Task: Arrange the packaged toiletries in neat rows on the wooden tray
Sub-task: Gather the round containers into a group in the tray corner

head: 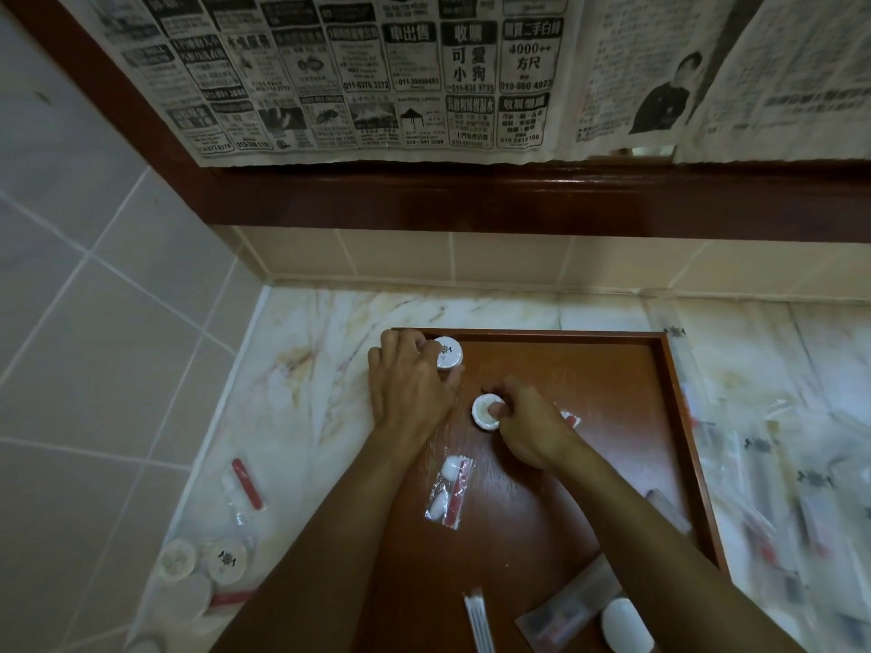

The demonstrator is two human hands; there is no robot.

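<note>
A reddish wooden tray (589,369) lies on the marble counter. In its far left corner stands a round white soap package (448,353); my left hand (405,388) grips it with fingers curled round its side. My right hand (528,426) pinches a second round white package (483,412) a little nearer on the tray. A clear packet with white and red items (447,492) lies mid-tray. A cotton-swab packet (478,622) and a flat packet with a white oval piece (584,615) sit at the tray's near end.
Left of the tray lie a red-and-white packet (245,485) and several round white packages (202,565). Many clear wrapped toiletries (777,487) cover the counter to the right. Tiled walls and a newspaper-covered mirror frame stand behind.
</note>
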